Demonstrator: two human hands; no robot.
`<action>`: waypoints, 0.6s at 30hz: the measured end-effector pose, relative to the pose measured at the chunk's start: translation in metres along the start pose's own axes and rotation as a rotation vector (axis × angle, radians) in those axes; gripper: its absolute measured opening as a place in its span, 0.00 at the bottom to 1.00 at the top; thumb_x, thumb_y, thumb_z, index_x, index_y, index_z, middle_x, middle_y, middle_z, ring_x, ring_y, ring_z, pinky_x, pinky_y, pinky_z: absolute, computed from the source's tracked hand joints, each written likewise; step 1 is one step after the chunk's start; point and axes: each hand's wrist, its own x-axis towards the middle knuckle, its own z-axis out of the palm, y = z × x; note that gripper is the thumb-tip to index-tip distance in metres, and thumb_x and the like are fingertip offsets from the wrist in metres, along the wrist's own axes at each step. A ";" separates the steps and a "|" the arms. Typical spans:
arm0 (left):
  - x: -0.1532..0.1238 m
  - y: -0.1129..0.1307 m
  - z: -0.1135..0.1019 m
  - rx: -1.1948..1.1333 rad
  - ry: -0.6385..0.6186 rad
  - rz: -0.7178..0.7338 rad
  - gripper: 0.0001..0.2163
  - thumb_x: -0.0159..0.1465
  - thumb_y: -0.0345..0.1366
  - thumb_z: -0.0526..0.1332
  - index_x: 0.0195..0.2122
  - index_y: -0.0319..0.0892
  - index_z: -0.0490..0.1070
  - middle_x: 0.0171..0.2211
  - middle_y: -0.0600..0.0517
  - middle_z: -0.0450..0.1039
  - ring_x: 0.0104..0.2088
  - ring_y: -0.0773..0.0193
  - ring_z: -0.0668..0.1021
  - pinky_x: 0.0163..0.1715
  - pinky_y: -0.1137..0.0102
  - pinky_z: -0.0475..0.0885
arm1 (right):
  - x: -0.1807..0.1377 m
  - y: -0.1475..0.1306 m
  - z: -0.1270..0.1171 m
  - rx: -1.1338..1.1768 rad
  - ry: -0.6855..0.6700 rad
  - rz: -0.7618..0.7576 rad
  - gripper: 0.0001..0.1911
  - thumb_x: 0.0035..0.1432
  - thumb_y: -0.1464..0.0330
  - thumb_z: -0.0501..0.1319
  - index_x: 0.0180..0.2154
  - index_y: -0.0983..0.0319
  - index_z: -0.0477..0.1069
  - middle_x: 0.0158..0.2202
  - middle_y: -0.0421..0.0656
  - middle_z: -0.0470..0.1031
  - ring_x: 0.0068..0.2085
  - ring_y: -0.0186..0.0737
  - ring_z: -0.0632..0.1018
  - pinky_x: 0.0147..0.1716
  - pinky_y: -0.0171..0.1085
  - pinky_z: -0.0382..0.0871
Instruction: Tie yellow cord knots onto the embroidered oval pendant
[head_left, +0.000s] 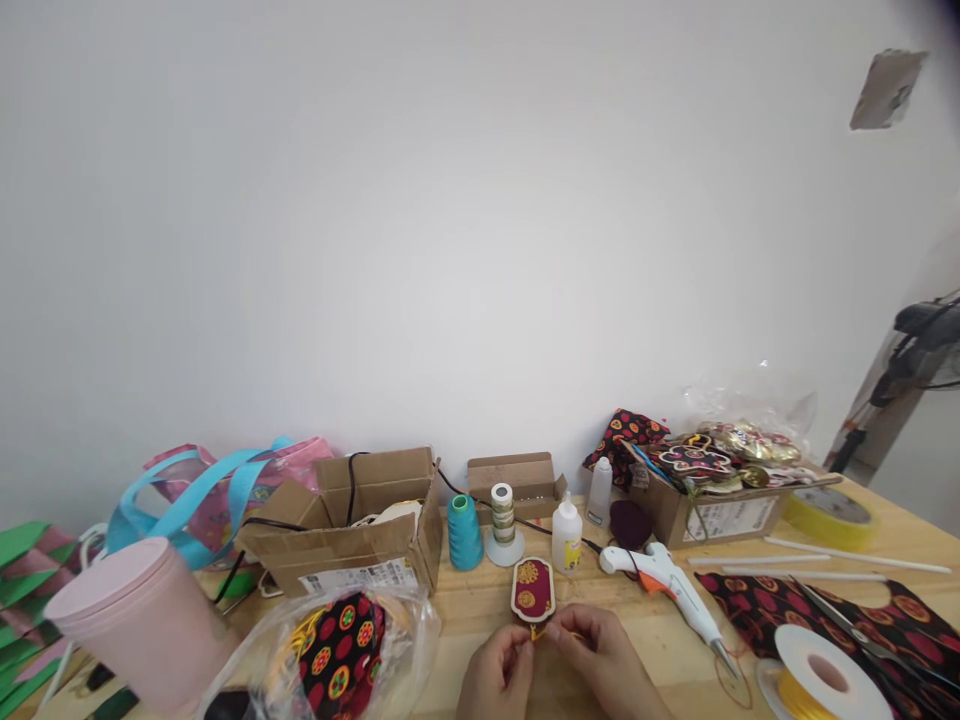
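A dark red fabric pendant (532, 590) with gold flower patterns and a cream edge lies on the table just beyond my fingertips. From its lower end comes a thin yellow cord (537, 632). My left hand (496, 672) is closed, thumb and finger pinching that cord below the pendant. On the other side, my right hand (598, 655) is also closed in a pinch on the yellow cord. The cord's exact path between the fingers is too small to make out.
Behind the pendant stand a teal thread cone (465, 535), a thread spool (502, 525) and a glue bottle (567, 535). To the right lie a glue gun (671, 590), scissors (847, 620) and a yellow cord spool (821, 670). Leftward are a plastic bag (412, 640), a cardboard box (345, 550) and a pink canister (142, 630).
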 end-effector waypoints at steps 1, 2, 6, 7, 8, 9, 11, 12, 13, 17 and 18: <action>0.000 -0.001 0.000 0.001 -0.002 -0.011 0.14 0.53 0.43 0.51 0.28 0.36 0.69 0.22 0.49 0.72 0.24 0.62 0.73 0.25 0.73 0.66 | 0.000 0.001 0.000 -0.004 -0.001 -0.001 0.15 0.41 0.59 0.58 0.19 0.66 0.70 0.19 0.40 0.70 0.25 0.37 0.69 0.25 0.33 0.61; 0.001 -0.001 -0.001 0.001 -0.016 -0.018 0.14 0.53 0.43 0.51 0.28 0.37 0.68 0.21 0.50 0.71 0.24 0.63 0.72 0.25 0.74 0.65 | 0.001 0.002 0.000 -0.009 -0.001 -0.004 0.15 0.41 0.59 0.58 0.20 0.66 0.70 0.19 0.41 0.70 0.25 0.37 0.69 0.26 0.33 0.61; 0.001 -0.002 -0.001 0.006 -0.059 -0.031 0.13 0.54 0.41 0.51 0.26 0.36 0.68 0.20 0.50 0.70 0.23 0.63 0.72 0.24 0.74 0.65 | 0.003 0.007 0.001 -0.035 -0.016 -0.023 0.14 0.43 0.60 0.57 0.21 0.66 0.70 0.20 0.41 0.71 0.25 0.37 0.69 0.25 0.33 0.61; 0.001 -0.002 -0.001 -0.005 -0.053 -0.027 0.13 0.54 0.41 0.51 0.26 0.36 0.68 0.19 0.50 0.70 0.24 0.63 0.72 0.24 0.74 0.65 | 0.003 0.009 0.001 -0.040 -0.019 -0.025 0.15 0.43 0.60 0.57 0.21 0.67 0.71 0.20 0.41 0.71 0.25 0.37 0.69 0.25 0.32 0.61; 0.001 -0.001 -0.001 -0.024 -0.041 -0.020 0.14 0.54 0.42 0.51 0.26 0.36 0.68 0.19 0.50 0.70 0.24 0.62 0.72 0.24 0.73 0.65 | 0.003 0.010 0.002 -0.044 -0.021 -0.026 0.15 0.43 0.60 0.57 0.21 0.67 0.71 0.20 0.41 0.71 0.25 0.37 0.69 0.25 0.32 0.61; 0.001 -0.001 -0.001 -0.050 -0.031 -0.011 0.14 0.54 0.42 0.51 0.26 0.36 0.68 0.20 0.49 0.71 0.24 0.62 0.73 0.24 0.73 0.65 | 0.003 0.010 0.003 -0.047 -0.026 -0.027 0.16 0.44 0.60 0.56 0.22 0.67 0.71 0.20 0.41 0.71 0.25 0.37 0.69 0.25 0.32 0.61; 0.001 0.002 -0.002 -0.105 -0.040 -0.001 0.14 0.54 0.43 0.51 0.28 0.36 0.69 0.22 0.49 0.72 0.25 0.62 0.73 0.26 0.73 0.66 | 0.003 0.011 0.004 -0.049 -0.033 -0.031 0.17 0.44 0.59 0.56 0.23 0.67 0.72 0.21 0.41 0.71 0.25 0.37 0.69 0.25 0.32 0.62; 0.000 0.003 -0.003 -0.129 -0.054 -0.002 0.15 0.54 0.43 0.51 0.29 0.36 0.69 0.23 0.48 0.73 0.26 0.62 0.73 0.27 0.72 0.67 | 0.002 0.011 0.004 -0.050 -0.036 -0.032 0.17 0.44 0.59 0.56 0.23 0.67 0.72 0.21 0.41 0.71 0.25 0.37 0.69 0.25 0.32 0.62; 0.000 0.005 -0.004 -0.147 -0.070 -0.004 0.15 0.54 0.43 0.51 0.30 0.36 0.69 0.25 0.48 0.73 0.27 0.61 0.74 0.28 0.72 0.67 | 0.002 0.010 0.004 -0.052 -0.035 -0.032 0.18 0.44 0.58 0.56 0.23 0.67 0.73 0.21 0.41 0.71 0.25 0.37 0.69 0.25 0.32 0.62; 0.000 0.010 -0.008 -0.151 -0.120 -0.008 0.16 0.55 0.44 0.51 0.32 0.36 0.70 0.28 0.47 0.74 0.31 0.59 0.74 0.33 0.70 0.67 | 0.001 0.006 0.003 -0.023 -0.017 -0.032 0.18 0.42 0.57 0.57 0.24 0.66 0.74 0.22 0.42 0.73 0.27 0.39 0.70 0.27 0.34 0.63; 0.000 0.011 -0.008 -0.144 -0.129 0.000 0.16 0.55 0.44 0.51 0.32 0.36 0.70 0.29 0.47 0.74 0.31 0.59 0.74 0.34 0.69 0.67 | 0.001 0.006 0.002 -0.005 -0.020 -0.030 0.17 0.42 0.57 0.58 0.24 0.66 0.74 0.23 0.43 0.74 0.27 0.40 0.71 0.27 0.34 0.63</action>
